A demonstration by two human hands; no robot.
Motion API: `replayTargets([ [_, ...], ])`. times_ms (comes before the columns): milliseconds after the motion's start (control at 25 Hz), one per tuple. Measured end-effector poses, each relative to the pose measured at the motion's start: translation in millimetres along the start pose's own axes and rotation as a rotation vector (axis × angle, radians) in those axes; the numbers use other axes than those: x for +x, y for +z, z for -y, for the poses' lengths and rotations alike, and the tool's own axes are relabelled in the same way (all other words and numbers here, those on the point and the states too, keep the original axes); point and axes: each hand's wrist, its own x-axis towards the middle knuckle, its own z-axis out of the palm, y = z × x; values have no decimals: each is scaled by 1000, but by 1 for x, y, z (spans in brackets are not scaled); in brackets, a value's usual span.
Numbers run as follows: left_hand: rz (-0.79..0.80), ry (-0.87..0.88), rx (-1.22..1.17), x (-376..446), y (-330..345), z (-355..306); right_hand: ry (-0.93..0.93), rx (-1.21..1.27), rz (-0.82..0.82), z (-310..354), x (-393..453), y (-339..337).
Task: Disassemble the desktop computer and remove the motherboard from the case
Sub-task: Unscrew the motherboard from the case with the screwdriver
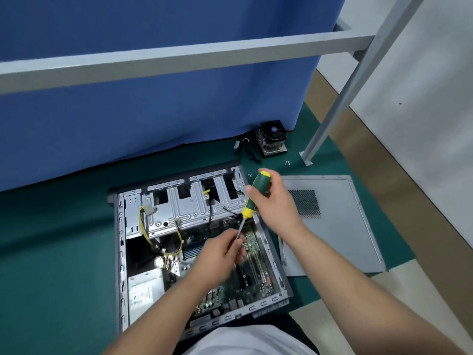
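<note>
1. Left forearm reaches forward and up from the lower left, bare; left hand (pixel 220 254) is curled, fingertips pinched together at a thin shaft.
2. Right forearm comes in from the lower right, bare; right hand (pixel 275 201) sits higher than the left, fingers wrapped round a handle, wrist bent inward.
</note>
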Motion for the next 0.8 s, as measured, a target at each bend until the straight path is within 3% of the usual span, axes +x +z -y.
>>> replayTargets([
  [80,17,-2,142,-9,-8,15,-77,-238,21,-6,-12,1],
  [240,54,25,358,-18,-16,31,-87,-209,146,-12,-26,6],
  [440,-345,244,817,-28,-42,65,-285,-433,188,-35,-45,3],
  [600,-364,114,956,-35,-61,94,-392,-633,318,-62,-62,-2],
  [800,-399,37,980,-32,-58,107,-444,-693,321,-94,-77,-6],
])
